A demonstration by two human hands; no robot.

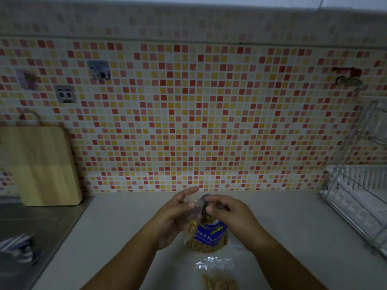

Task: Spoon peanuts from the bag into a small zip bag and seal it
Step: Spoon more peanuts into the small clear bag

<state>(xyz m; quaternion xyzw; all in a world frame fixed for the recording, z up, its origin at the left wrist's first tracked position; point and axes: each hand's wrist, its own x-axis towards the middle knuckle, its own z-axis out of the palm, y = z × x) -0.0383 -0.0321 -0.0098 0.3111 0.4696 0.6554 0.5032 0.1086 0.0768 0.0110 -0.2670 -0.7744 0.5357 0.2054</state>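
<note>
Head view is showing a person standing at a pale countertop [125, 222] in dim light. The left hand [173, 216] is holding a small zip bag [191, 208] upright by its side, thumb and fingers curling round the clear plastic, with the index finger reaching up past the bag's mouth. Peanuts [190, 228] are already sitting in the lower part of it. The right hand [229, 210] is pinching the handle of a dark spoon [204, 206], fingers bunched together on it, and the spoon's bowl is tipping at the small bag's opening. Just below both hands the peanut bag [211, 236], clear with a blue label, is standing on the counter, touching the held bag. Nearer the person a second clear bag [215, 265] is lying flat with some peanuts inside. A wooden cutting board [46, 164] is leaning against the mosaic tile wall [188, 111] at the left, above a steel sink [41, 218] holding a striped cloth [16, 245]. A wire dish rack [356, 185] is standing at the right, under a wall tap [348, 79]
</note>
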